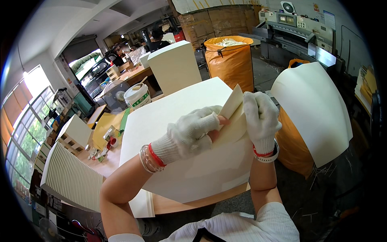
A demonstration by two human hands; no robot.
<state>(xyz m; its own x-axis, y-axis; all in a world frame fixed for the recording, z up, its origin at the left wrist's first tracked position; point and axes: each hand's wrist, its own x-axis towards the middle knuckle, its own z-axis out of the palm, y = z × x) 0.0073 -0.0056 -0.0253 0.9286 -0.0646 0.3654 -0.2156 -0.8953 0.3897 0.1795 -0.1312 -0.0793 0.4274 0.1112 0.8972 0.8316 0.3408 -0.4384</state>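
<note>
Lifting corner of cream sheet [234,117] off the stack [189,133] on table [193,203]: right hand [260,117] closed, pinching raised edge; left hand [193,131] closed, fingertips gripping the fold from below, probably to peel one ply free. Beyond left hand: white tub [137,97], fan [115,94], tall paper block [175,66]. Right of right hand: orange sack [229,60], draped sheet [314,109], nothing obstructing

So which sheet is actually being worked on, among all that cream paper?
Start at the big flat stack of cream sheets on the wooden table in the middle. Above its right side, the gloved left hand and right hand pinch one small sheet. It alone is lifted and bent, its corner pointing up; the others lie flat.
</note>
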